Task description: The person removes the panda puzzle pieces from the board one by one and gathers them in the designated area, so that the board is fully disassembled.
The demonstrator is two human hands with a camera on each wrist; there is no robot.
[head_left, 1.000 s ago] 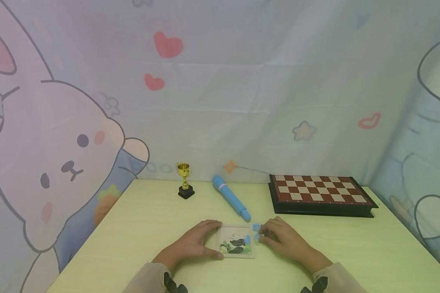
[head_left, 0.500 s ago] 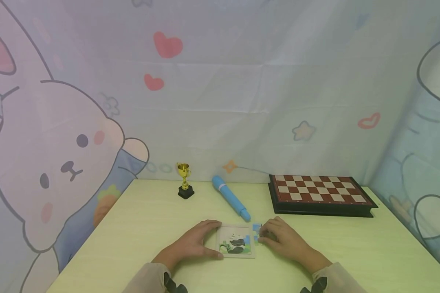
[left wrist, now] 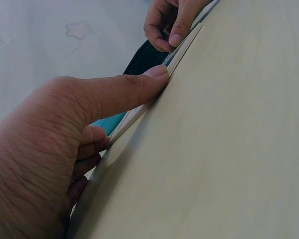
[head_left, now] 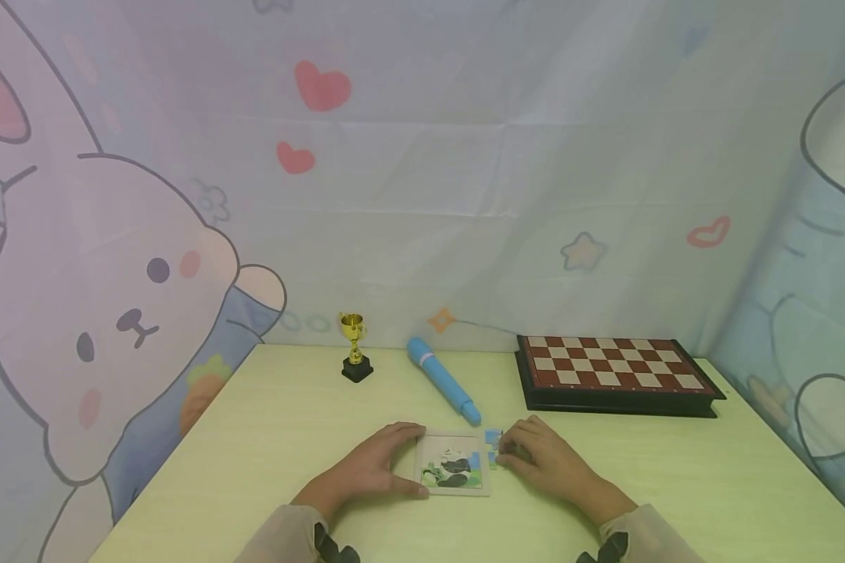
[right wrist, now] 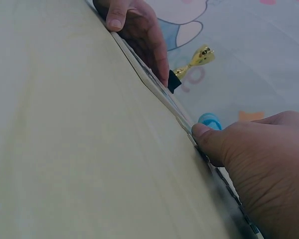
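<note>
The left hand grips a puzzle frame; the right hand curls against puzzle pieces, pinching or not I can't tell. Pale table, bunny-print backdrop.

Bare left hand: holding grip, C-shaped; left thumb and index finger set well apart, remaining left fingers bent below thumb in left wrist view. Bare right hand: fingers curled in pinch, right thumb near index fingertip. Hands apart, facing each other. Forearms converging from lower corners, in beige long sleeves; black wrist-worn fittings at both cuffs, partly cropped.
</note>
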